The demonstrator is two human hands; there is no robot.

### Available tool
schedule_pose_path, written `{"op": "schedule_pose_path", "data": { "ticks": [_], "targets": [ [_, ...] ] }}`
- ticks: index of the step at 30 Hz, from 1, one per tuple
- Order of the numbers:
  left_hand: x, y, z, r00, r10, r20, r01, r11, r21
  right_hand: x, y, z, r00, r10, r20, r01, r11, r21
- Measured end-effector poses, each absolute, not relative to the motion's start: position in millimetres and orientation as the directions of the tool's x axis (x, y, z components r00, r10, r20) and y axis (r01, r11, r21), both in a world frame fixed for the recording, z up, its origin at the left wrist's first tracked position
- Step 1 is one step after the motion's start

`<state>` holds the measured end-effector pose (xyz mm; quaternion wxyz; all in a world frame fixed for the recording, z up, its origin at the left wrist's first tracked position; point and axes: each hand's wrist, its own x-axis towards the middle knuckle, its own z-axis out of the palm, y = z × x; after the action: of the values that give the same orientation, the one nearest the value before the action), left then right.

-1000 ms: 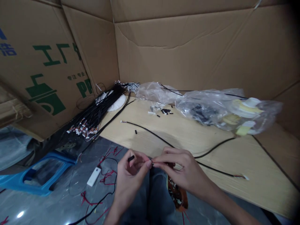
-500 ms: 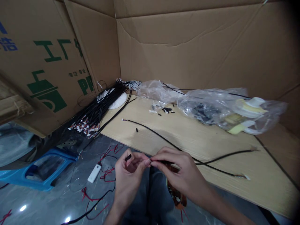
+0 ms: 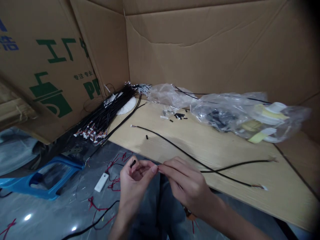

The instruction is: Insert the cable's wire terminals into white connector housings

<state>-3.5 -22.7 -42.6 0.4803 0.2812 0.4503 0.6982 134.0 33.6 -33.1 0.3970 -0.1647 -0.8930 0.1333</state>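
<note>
My left hand and my right hand meet fingertip to fingertip in front of the board's near edge, pinching something too small to make out. A short black tube sticks out between the curled fingers of my left hand. A black cable runs from beside my right hand to the right over the board, ending in loose wires. It crosses another black cable, which has white connectors at both ends. One short black piece lies nearby on the board.
The wooden board bears plastic bags and small black pieces at the back. A big bundle of black cables lies at left. Cardboard walls stand behind. A blue stool and white box are on the floor.
My right hand has turned, its fingers now more closed over the pinch point. Both hands have shifted slightly left. The orange item below my right hand is now mostly covered.
</note>
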Motion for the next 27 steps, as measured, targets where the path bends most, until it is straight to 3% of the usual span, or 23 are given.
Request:
{"op": "schedule_pose_path", "data": {
  "ticks": [12,21,27],
  "targets": [
    [-11.2,-25.7,-34.7,-0.314,0.946,-0.076,-0.425,-0.068,0.903,136.4,36.5,-21.3,-0.723,0.264,0.639,0.159,0.963,-0.219],
    [-14.3,-27.2,-48.9,-0.220,0.975,-0.023,-0.329,-0.052,0.943,136.9,42.8,-26.6,-0.609,0.337,0.718,0.076,0.926,-0.371],
    [-14.4,-28.4,-48.4,-0.152,0.985,0.080,-0.058,-0.090,0.994,134.0,38.4,-16.6,-0.573,0.396,0.717,0.051,0.891,-0.452]
  ]
}}
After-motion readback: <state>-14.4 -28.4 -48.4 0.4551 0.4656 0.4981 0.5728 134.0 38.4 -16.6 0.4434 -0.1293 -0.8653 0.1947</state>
